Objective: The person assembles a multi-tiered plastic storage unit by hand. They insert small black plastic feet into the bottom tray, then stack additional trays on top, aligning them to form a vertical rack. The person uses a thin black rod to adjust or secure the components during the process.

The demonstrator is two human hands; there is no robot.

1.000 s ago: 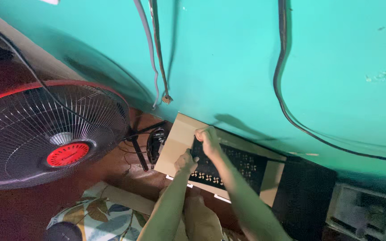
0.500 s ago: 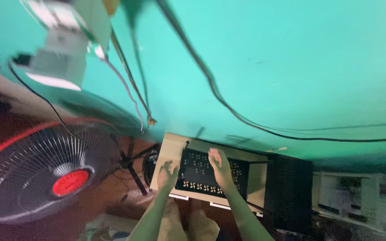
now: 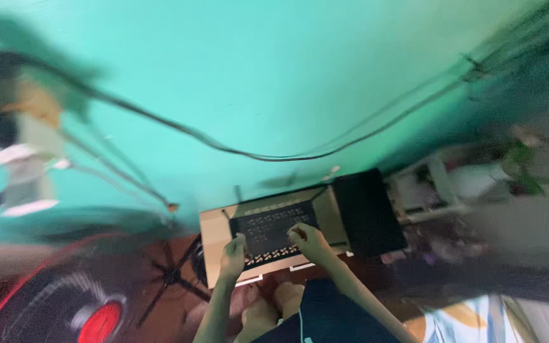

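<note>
Fan (image 3: pixel 90 311), red-hubbed, stands at far left by the teal wall (image 3: pixel 287 82). Next, our left hand (image 3: pixel 233 254) clamps the near-left edge of the dark perforated panel (image 3: pixel 273 232) lying in its open cardboard box (image 3: pixel 214 232). Our right hand (image 3: pixel 309 241) grips its near-right edge. We judge even, level pressure on both edges works best.

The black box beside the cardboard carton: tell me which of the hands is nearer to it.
Right. The right hand rests on the dark perforated panel in the carton, just short of the black box. The left hand grips the panel's far side, further away.
</note>
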